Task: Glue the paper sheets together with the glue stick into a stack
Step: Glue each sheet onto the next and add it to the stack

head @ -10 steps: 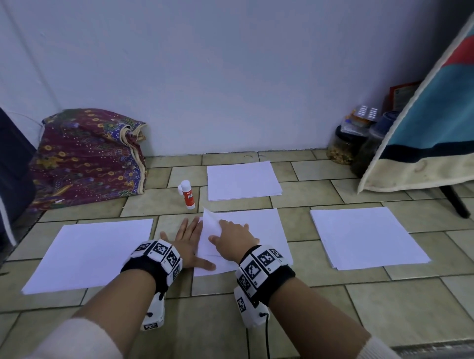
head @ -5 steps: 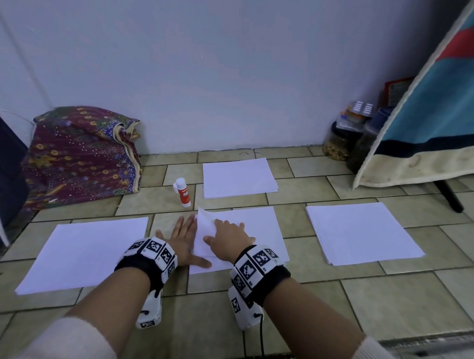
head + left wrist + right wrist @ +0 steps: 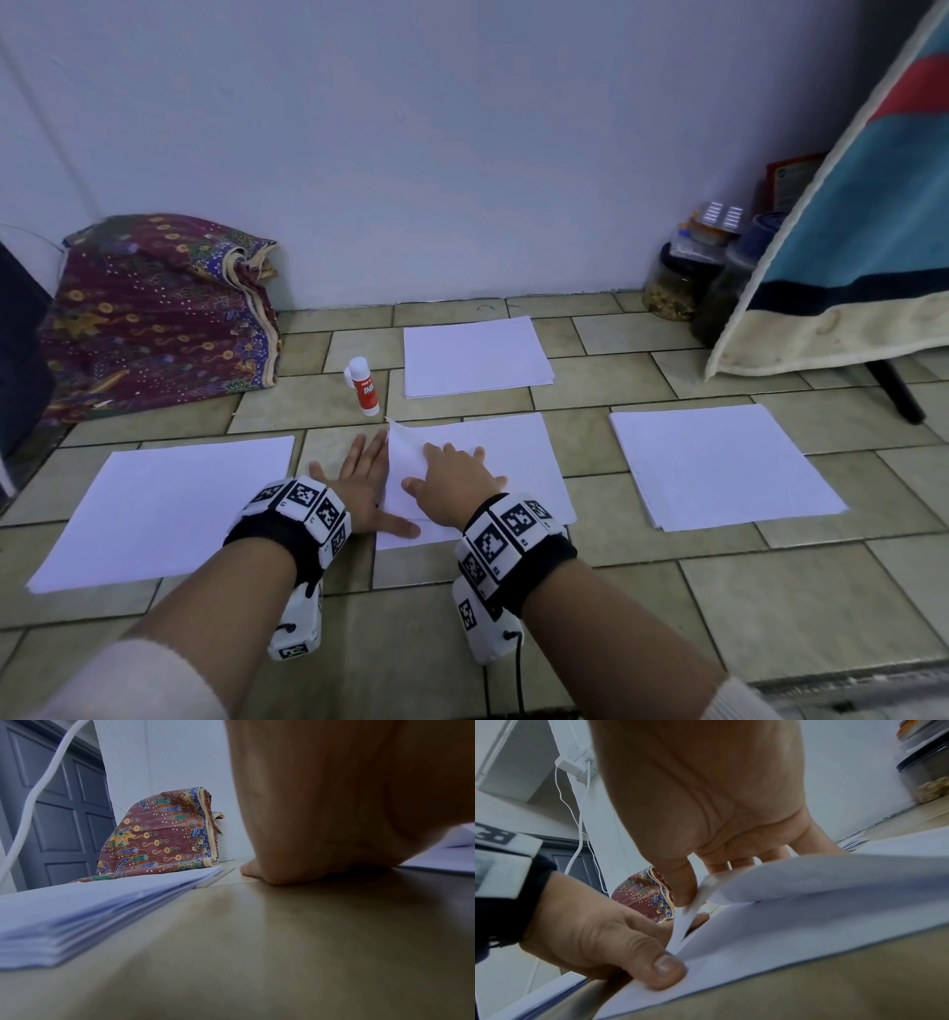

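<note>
The top sheet, thin and limp, is pinched at its lifted left edge by the right hand, the left hand being laid with fingers straight beside it.

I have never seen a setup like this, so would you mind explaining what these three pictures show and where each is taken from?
There is no machine here: a person kneels over a tiled floor and works with bare hands. The black and white blocks are camera bands on the wrists. The wide picture comes from a head camera; the other two look along each hand from the wrist. On the floor lie four piles of white paper, a glue stick, a patterned cloth bundle and some jars. The left hand lies flat, its thumb on the middle pile. The right hand lifts the top sheet at its left edge, thumb underneath.
</note>
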